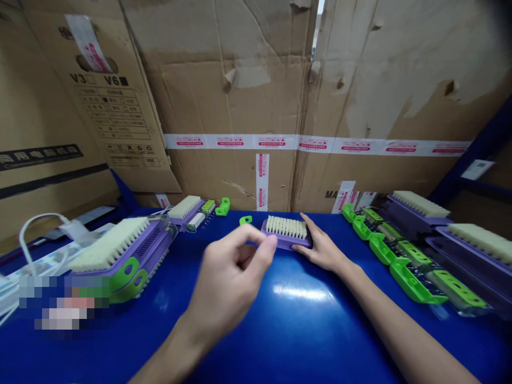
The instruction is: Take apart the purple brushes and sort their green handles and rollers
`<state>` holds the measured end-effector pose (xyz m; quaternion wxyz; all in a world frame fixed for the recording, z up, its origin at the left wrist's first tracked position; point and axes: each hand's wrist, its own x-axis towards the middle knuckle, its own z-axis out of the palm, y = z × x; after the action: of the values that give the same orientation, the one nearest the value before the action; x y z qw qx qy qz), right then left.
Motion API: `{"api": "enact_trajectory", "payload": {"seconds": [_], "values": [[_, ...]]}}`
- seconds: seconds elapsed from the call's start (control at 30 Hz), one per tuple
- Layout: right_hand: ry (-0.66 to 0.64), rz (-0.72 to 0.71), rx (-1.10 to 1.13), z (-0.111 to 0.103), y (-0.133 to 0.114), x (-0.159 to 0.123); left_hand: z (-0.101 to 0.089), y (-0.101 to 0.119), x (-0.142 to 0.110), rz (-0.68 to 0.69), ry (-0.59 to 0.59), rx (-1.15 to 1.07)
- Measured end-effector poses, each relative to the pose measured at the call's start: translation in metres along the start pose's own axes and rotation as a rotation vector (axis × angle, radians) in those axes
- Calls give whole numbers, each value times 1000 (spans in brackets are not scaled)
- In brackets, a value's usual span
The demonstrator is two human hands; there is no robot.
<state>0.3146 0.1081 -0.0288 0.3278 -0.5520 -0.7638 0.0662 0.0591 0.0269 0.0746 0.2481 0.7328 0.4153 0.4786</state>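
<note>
A small purple brush (pixel 286 230) with pale bristles facing up lies on the blue table (pixel 304 330). My right hand (pixel 323 246) rests against its right end, fingers wrapped along its edge. My left hand (pixel 234 269) hovers just left of the brush, fingers curled, thumb and forefinger touching its left corner. A loose green clip (pixel 245 220) lies just behind my left hand.
Purple brushes with green parts are stacked at the left (pixel 120 253) and back left (pixel 184 209). A row of green pieces (pixel 404 261) and more purple brushes (pixel 472 242) lie at the right. Another green clip (pixel 223 206) sits at the back. Cardboard boxes (pixel 256 96) wall the rear.
</note>
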Motion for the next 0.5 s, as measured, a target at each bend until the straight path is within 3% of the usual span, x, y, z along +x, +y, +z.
{"api": "enact_trajectory", "payload": {"seconds": [0.13,0.2,0.37,0.5], "values": [[-6,52,-19,0,-1,-1,24,-49,45,-162,-198,583],[-14,64,-16,0,-2,-1,32,-73,60,-233,-288,751],[-16,63,-5,0,-1,0,43,-98,71,-196,-451,803],[-16,61,-2,1,-1,0,50,-104,74,-178,-453,730]]}}
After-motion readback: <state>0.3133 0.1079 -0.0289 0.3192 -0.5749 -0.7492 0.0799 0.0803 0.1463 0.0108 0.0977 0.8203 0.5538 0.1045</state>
